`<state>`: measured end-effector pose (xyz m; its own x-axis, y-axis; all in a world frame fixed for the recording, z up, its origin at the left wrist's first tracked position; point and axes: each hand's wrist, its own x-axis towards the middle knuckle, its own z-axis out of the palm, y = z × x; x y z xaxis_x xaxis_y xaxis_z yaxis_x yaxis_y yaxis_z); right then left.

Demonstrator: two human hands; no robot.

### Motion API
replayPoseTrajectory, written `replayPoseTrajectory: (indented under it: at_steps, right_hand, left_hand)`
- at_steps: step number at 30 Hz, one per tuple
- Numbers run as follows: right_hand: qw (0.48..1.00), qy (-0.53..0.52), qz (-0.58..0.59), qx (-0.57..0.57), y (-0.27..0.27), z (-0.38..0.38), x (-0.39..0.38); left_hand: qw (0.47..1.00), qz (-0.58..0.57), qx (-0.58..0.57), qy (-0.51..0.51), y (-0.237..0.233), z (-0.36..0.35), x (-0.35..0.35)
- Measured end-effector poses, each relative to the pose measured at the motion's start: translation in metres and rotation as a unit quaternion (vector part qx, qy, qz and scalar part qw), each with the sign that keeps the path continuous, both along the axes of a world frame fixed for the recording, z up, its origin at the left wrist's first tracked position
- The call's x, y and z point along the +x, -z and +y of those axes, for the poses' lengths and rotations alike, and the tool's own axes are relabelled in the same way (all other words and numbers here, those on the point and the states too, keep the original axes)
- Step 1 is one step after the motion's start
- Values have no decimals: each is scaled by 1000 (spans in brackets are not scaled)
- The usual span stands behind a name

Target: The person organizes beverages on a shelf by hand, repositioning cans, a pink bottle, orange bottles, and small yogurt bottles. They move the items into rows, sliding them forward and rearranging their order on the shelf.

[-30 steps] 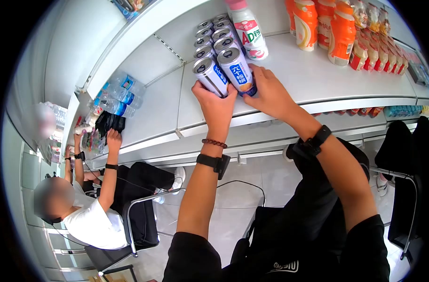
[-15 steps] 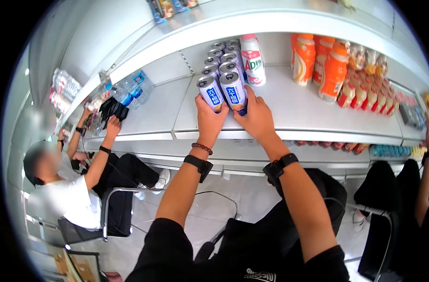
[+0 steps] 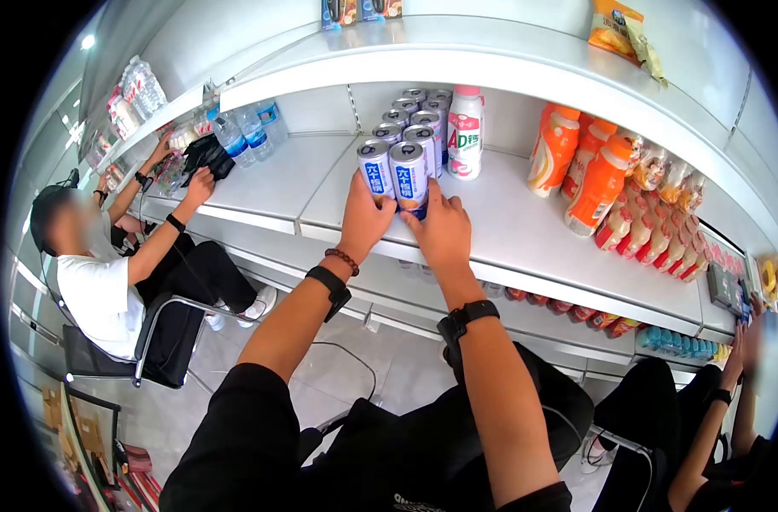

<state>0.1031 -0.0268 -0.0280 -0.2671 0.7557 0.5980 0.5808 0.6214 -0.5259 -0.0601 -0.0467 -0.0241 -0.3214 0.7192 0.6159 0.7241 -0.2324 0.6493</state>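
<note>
Two blue-and-white drink cans stand upright side by side at the front of a double row on the shelf. My left hand is wrapped round the lower outer side of the left front can. Round the lower right side of the right front can my right hand is closed. Both thumbs come close together below the cans' labels. Several more cans line up behind them. A white milk bottle with a pink cap stands right of the rows.
Orange bottles and packs of small red-capped bottles stand to the right. Water bottles are at the left. The upper shelf overhangs the cans. A seated person reaches to the shelf at left; another sits at right.
The view has turned and shifted, so the shelf appears tilted down to the right. Both hands stay on the two front cans. The person at right shows more.
</note>
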Motion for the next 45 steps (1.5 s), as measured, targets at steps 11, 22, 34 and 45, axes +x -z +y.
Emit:
replayPoseTrajectory:
  at_steps: [11,22,34,45]
  right_hand:
    - [995,85,17,46,9,2,-5]
    - [993,89,-64,42,3,0,-7]
    - [1000,-7,-2,-9,5,2,3]
    - [867,381,-111,301,-77,72,195]
  left_hand:
    - [955,-155,214,-133,18,-18,19]
    - [812,69,97,571,-154,-138,258]
    - [787,38,32,615,-154,-120,223]
    - [854,58,126,502,-152,-75,207]
